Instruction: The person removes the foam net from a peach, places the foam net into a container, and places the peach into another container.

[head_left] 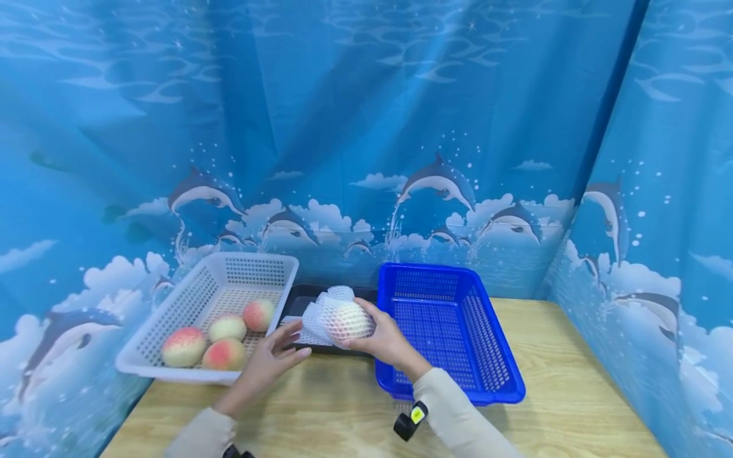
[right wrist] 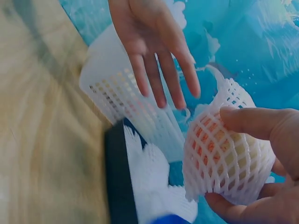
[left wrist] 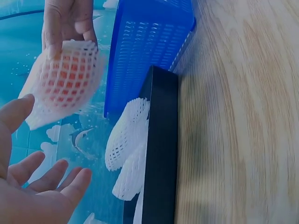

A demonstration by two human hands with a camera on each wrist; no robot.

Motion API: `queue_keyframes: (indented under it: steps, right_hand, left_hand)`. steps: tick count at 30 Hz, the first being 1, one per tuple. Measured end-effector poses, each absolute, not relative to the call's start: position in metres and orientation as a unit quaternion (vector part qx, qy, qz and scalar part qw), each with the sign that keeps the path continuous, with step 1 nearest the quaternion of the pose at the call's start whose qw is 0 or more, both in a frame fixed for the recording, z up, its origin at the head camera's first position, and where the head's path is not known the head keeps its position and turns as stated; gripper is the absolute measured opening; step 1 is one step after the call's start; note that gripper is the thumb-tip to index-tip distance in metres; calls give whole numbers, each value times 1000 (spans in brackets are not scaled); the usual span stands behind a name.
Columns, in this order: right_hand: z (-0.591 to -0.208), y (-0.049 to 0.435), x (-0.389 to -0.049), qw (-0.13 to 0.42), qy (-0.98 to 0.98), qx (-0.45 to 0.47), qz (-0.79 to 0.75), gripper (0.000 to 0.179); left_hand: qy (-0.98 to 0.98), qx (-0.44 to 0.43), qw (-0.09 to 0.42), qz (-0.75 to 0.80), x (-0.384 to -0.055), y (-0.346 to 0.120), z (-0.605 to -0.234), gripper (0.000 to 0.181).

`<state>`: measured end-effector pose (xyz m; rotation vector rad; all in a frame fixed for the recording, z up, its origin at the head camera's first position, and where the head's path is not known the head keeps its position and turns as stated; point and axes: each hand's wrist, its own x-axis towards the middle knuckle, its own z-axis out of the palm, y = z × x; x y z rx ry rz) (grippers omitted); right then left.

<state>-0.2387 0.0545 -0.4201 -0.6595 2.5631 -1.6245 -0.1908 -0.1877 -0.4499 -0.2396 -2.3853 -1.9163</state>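
My right hand [head_left: 385, 337] grips a peach [head_left: 348, 321] wrapped in a white foam net sleeve [right wrist: 224, 154]. The red and pale skin shows through the mesh in the right wrist view. To its left, my left hand [head_left: 269, 366] is apart from the peach, with fingers spread and nothing in them. Behind and below the hands stands a black tray [left wrist: 161, 140] holding several white foam net sleeves [left wrist: 128, 144]. Several bare peaches [head_left: 228, 327] lie in the white basket [head_left: 132, 366], close by my left hand.
A blue basket [head_left: 509, 391] stands to the right of the tray, its mesh floor showing. All the containers rest on a light wooden table [head_left: 572, 381]. Blue curtains [head_left: 355, 127] printed with dolphins hang behind and at the sides.
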Motion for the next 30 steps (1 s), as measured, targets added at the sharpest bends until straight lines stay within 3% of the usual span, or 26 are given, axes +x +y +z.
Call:
queue_keyframes:
  steps: [8, 18, 30]
  right_hand:
    - [-441, 37, -225, 10, 817, -214, -536, 83]
    - [-467, 15, -209, -69, 855, -240, -454, 83]
    - [-503, 5, -203, -42, 873, -175, -453, 85]
  left_hand:
    - [-740, -49, 57, -668, -187, -174, -457, 65]
    - [-734, 1, 65, -676, -180, -168, -478, 72]
    - [-747, 56, 66, -659, -182, -163, -508, 67]
